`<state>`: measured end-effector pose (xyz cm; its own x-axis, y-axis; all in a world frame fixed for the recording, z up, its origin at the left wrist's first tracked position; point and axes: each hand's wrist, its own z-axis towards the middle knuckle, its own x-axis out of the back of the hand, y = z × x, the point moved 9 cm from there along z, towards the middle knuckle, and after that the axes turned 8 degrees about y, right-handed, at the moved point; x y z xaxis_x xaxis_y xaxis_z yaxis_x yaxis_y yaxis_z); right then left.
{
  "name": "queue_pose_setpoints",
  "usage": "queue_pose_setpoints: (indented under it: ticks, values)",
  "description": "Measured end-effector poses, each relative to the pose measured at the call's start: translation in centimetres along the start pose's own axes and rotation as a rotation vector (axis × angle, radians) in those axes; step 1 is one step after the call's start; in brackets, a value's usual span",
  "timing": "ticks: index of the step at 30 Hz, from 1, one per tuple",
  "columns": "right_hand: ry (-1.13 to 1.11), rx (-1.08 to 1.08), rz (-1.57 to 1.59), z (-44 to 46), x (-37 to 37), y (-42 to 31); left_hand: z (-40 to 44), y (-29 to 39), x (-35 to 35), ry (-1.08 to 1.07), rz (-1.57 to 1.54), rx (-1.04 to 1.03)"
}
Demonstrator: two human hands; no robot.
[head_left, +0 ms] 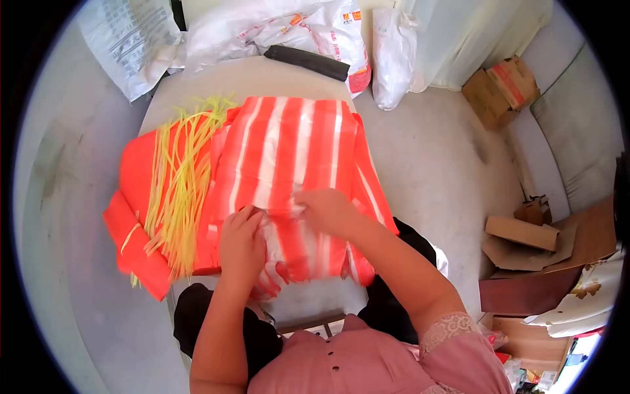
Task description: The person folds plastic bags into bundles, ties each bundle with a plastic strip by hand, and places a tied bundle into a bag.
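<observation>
A stack of red-and-white striped plastic bags (289,144) lies on the table in front of me, its near end crumpled and hanging over the edge. My left hand (241,238) is closed on the bag plastic at the near left, fingers curled. To its right, my right hand (327,211) pinches the same striped plastic near the middle, fingertips partly hidden. Long yellow ties (178,184) lie in a loose bunch left of the stack. Under and beside them is more red plastic, including a rolled red bundle (136,246) with a yellow tie around it.
A dark bar (307,62) lies at the table's (216,79) far end, before white printed sacks (262,29). A white bag (394,56) stands behind right. Cardboard boxes (502,92) sit by the right wall, with open cardboard (531,243) nearer.
</observation>
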<state>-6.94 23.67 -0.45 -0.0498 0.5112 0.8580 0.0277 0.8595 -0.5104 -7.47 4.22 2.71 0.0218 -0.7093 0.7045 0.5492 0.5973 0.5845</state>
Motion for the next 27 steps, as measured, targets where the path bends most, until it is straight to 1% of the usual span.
queue_pose_setpoints:
  ticks: [2, 3, 5, 8, 11, 14, 17, 20, 23, 26, 27]
  values:
    - [-0.061, -0.081, 0.123, 0.4, 0.9, 1.0, 0.5, 0.3, -0.8, 0.086, -0.001, -0.054]
    - [-0.029, -0.109, 0.162, 0.3, 1.6, -0.8, 0.2, -0.1, 0.9, 0.132, -0.007, -0.075]
    - [-0.028, -0.204, 0.269, 0.1, 1.4, -0.1, -0.1, -0.2, 1.0, 0.162, -0.019, -0.067]
    - [0.007, -0.111, 0.233, 0.0, 0.9, -0.4, 0.1, -1.0, 0.1, -0.053, -0.171, 0.100]
    - [0.124, -0.023, 0.183, -0.2, 0.7, -0.8, 0.0, -1.7, -0.6, -0.121, -0.324, 0.347]
    - [0.122, -0.055, 0.207, -0.6, 1.4, -2.0, -0.5, -4.0, -3.6, -0.061, -0.597, 0.427]
    - [0.104, 0.006, 0.116, -0.6, 1.0, -1.7, -0.2, -4.2, -4.6, -0.087, -0.695, 0.545]
    - [0.194, 0.084, 0.152, -0.9, 1.6, -2.4, 0.8, -2.0, -3.5, -0.059, -1.093, 0.667]
    - [0.300, 0.180, 0.133, -1.7, 2.2, -3.6, 1.4, -1.2, -3.3, -0.087, -1.152, 0.723]
    - [0.254, 0.096, 0.009, -0.7, 1.7, -3.2, 1.6, -1.3, -3.7, -0.083, -1.133, 0.675]
    - [0.273, 0.070, 0.091, -0.5, 2.0, -2.8, 1.6, -1.7, -3.7, -0.041, -1.100, 0.682]
